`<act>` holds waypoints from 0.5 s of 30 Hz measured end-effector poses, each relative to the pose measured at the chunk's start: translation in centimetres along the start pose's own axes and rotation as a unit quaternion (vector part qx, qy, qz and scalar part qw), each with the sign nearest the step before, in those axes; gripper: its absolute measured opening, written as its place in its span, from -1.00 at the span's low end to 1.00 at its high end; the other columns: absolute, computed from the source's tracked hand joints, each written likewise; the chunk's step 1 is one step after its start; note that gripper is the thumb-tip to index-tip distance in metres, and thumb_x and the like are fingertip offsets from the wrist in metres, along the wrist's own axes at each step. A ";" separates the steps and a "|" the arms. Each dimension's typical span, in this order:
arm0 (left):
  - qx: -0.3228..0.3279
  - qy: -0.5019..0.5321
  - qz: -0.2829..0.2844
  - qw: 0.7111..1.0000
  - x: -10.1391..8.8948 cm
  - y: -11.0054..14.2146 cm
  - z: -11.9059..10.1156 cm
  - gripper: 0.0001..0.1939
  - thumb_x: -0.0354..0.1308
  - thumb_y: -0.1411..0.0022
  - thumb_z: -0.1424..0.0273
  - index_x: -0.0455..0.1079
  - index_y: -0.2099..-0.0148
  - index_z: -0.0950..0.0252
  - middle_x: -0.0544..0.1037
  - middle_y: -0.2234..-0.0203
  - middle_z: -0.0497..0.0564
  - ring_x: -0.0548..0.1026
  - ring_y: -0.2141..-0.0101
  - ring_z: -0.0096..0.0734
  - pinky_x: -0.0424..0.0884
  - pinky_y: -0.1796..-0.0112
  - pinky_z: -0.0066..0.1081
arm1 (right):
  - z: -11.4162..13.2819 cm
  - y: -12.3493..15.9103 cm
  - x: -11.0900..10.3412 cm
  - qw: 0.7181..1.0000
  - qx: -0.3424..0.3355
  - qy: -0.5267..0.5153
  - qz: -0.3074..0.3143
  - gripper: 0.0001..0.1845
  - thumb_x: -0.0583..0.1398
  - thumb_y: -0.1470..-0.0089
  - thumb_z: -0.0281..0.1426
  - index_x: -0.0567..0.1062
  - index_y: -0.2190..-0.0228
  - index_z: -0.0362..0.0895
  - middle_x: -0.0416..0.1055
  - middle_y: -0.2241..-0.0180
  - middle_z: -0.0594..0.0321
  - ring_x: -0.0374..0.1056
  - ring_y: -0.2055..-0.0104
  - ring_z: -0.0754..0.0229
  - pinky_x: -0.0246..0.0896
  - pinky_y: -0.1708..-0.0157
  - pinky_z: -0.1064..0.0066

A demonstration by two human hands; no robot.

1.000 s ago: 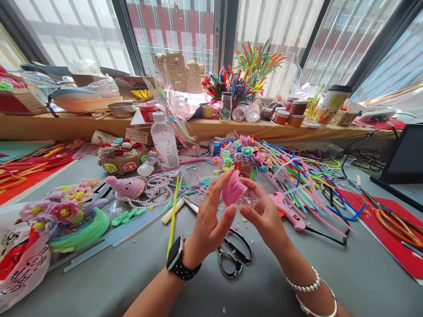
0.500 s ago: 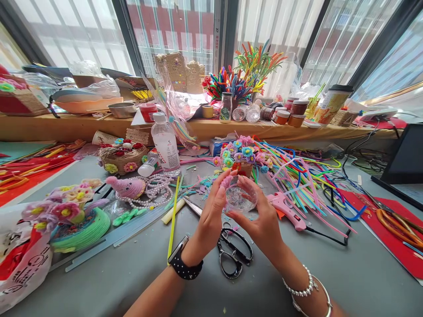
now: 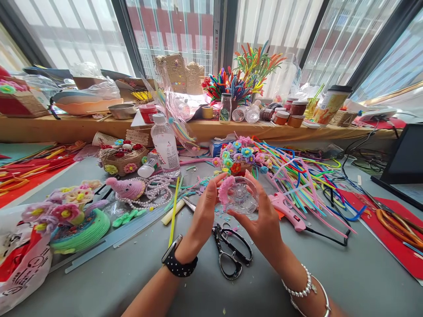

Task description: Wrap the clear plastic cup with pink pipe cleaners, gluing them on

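Observation:
Above the grey table, a round clear plastic cup (image 3: pixel 244 196) is tipped so that its open mouth faces me. A fuzzy pink pipe-cleaner strip (image 3: pixel 225 192) runs along the cup's left side. My right hand (image 3: pixel 264 220) grips the cup from the right, thumb below and fingers over the far rim. On the left, my left hand (image 3: pixel 202 216) presses against the pink strip, its fingers partly hidden behind it. Black-handled scissors (image 3: pixel 233 253) lie beneath my hands. A pink glue gun (image 3: pixel 287 211) rests to the right of my right hand.
Pipe cleaners (image 3: pixel 307 180) spread behind the glue gun. A flower basket (image 3: pixel 243 158) and a water bottle (image 3: pixel 165 145) stand farther back. Pearl strings (image 3: pixel 155 189), a pink stuffed figure (image 3: pixel 127 187) and clear glue sticks (image 3: pixel 99 242) lie left. Orange-handled scissors (image 3: pixel 396 226) are far right.
The cup has turned from showing its pink-covered side to showing its open mouth. My left hand has shifted a little left and lower, with the pink strip now at the cup's left edge.

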State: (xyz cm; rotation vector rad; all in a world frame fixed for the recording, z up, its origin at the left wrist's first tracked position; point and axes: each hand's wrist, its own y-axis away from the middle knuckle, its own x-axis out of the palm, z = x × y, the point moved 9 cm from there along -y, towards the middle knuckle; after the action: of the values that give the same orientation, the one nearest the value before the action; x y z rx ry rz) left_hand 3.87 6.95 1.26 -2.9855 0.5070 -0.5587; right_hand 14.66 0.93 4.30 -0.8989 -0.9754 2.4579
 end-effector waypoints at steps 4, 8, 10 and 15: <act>-0.076 0.015 0.092 0.993 0.9 -0.4 0.3 -0.54 0.09 -0.08 0.05 0.46 0.13 0.28 0.56 0.43 0.06 0.51 0.40 -0.31 0.42 0.38 -0.42 | 0.1 -0.2 -0.3 1.000 -0.003 0.000 -0.005 -0.18 0.25 0.04 -0.28 -0.01 -0.17 0.02 0.16 -0.15 0.10 0.22 -0.10 0.00 0.21 -0.05 0.12; -0.112 0.026 0.126 0.985 1.1 -0.3 0.1 -0.62 0.11 -0.08 0.13 0.49 0.17 0.29 0.58 0.37 0.07 0.52 0.30 -0.26 0.41 0.25 -0.37 | 0.2 -0.2 -0.3 1.000 -0.017 -0.009 0.000 -0.19 0.26 0.05 -0.29 0.00 -0.17 0.01 0.14 -0.16 0.11 0.21 -0.12 -0.01 0.19 -0.07 0.11; -0.120 0.041 0.132 0.983 1.1 -0.2 0.0 -0.65 0.14 -0.07 0.17 0.50 0.18 0.31 0.58 0.32 0.09 0.52 0.25 -0.23 0.40 0.20 -0.35 | 0.1 -0.2 -0.2 1.000 -0.020 -0.016 0.006 -0.18 0.26 0.05 -0.30 0.00 -0.17 0.02 0.13 -0.17 0.12 0.19 -0.12 -0.01 0.19 -0.07 0.09; -0.124 0.091 0.145 0.977 1.2 0.0 -0.2 -0.69 0.18 -0.07 0.26 0.46 0.13 0.28 0.58 0.23 0.09 0.52 0.20 -0.21 0.40 0.16 -0.33 | 0.0 -0.2 -0.2 0.999 -0.021 -0.038 0.015 -0.17 0.27 0.05 -0.31 0.00 -0.17 0.04 0.13 -0.17 0.13 0.18 -0.13 -0.01 0.19 -0.07 0.08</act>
State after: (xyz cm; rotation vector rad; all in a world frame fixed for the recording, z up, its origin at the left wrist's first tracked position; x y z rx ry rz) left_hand 4.87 6.53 1.89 -3.0134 1.0805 -0.7944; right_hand 14.82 1.00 4.51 -0.8434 -1.0492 2.5224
